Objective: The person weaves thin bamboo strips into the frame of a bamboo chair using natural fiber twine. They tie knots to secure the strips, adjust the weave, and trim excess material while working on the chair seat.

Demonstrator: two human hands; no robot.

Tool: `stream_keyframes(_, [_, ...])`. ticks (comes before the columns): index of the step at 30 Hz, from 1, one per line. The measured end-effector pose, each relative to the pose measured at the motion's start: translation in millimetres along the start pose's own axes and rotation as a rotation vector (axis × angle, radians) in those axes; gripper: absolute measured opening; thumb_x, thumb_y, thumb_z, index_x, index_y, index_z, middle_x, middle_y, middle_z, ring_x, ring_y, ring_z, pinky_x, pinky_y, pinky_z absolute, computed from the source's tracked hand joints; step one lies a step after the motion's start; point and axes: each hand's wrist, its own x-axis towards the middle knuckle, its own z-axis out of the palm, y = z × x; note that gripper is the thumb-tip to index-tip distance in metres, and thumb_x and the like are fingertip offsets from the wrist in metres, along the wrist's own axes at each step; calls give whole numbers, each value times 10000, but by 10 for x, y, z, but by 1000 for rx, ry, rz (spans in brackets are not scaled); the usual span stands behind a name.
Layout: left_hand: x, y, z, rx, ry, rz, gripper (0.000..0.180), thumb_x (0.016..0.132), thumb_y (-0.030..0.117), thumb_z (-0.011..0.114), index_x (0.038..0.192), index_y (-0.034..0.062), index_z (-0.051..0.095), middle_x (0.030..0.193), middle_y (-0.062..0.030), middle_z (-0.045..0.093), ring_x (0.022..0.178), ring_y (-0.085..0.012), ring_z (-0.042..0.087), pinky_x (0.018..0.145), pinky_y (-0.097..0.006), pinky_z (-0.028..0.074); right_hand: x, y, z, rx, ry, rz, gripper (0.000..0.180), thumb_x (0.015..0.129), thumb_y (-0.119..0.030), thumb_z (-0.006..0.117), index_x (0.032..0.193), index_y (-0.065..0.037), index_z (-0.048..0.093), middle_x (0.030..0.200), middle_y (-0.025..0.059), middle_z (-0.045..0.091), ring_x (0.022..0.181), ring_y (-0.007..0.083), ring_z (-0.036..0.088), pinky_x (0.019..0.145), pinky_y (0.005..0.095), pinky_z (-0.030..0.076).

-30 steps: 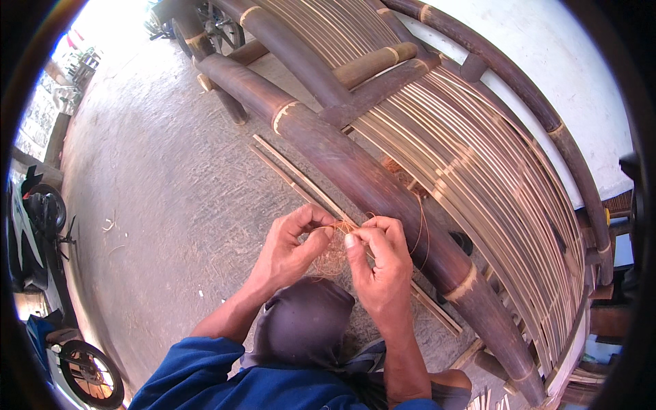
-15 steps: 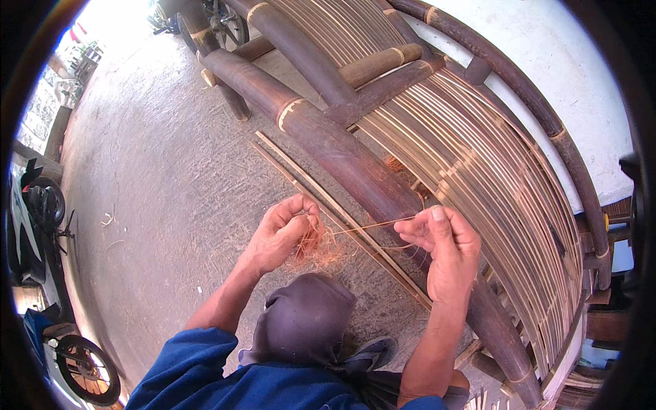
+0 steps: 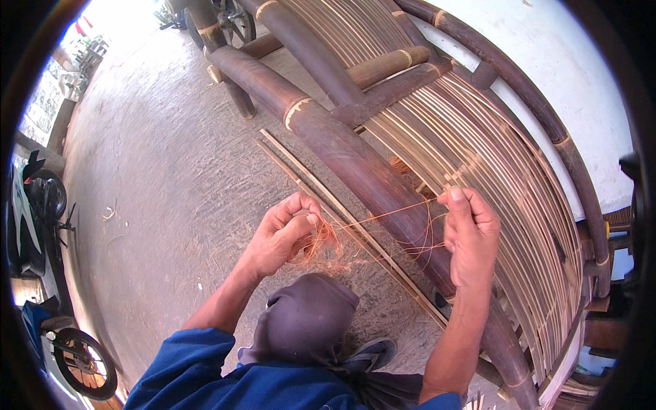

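My left hand (image 3: pixel 281 236) is closed in a pinch round a loose tangle of orange-brown string (image 3: pixel 325 239), with thin loops spilling from the fingers. A single strand (image 3: pixel 393 213) runs nearly straight from the tangle to my right hand (image 3: pixel 473 236), which is shut with thumb and forefinger pinching it. Slack loops of the same string hang between the hands. The right hand is over the slatted surface of a dark bamboo bench (image 3: pixel 362 167), close to its thick front pole. Over the floor beside the bench, the left hand is apart from it.
Two long thin bamboo strips (image 3: pixel 328 188) lie alongside the bench pole. More reddish fibre (image 3: pixel 400 165) shows behind that pole. Parked motorbikes stand at the left, one with its wheel (image 3: pixel 85 363) in view. A sandal (image 3: pixel 372 355) shows below me on the concrete floor (image 3: pixel 157 171).
My right hand has moved right and slightly away from me, drawing a longer length of string from the tangle. My left hand stays nearly in place. The view has shifted slightly.
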Motion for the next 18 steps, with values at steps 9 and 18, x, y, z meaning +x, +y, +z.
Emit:
stream_keyframes(9, [-11,176,123,-19,-86,-80,514,949,14,626,1420,128,457,1231,-99,693,828,-45,599,663,-210,460,-138,42,347,-901,202,-633,295,926,-221,748,1129,-18,680,1250,171,529,1058,283,609,819,467,527])
stream_keyframes(18, [-29,126,276,332,-67,154,537,928,-23,597,1442,87,488,1252,-76,684,847,-86,602,733,-253,486,-336,360,775,-233,-283,-147,203,1007,-180,672,966,18,677,843,76,687,768,162,663,700,320,531])
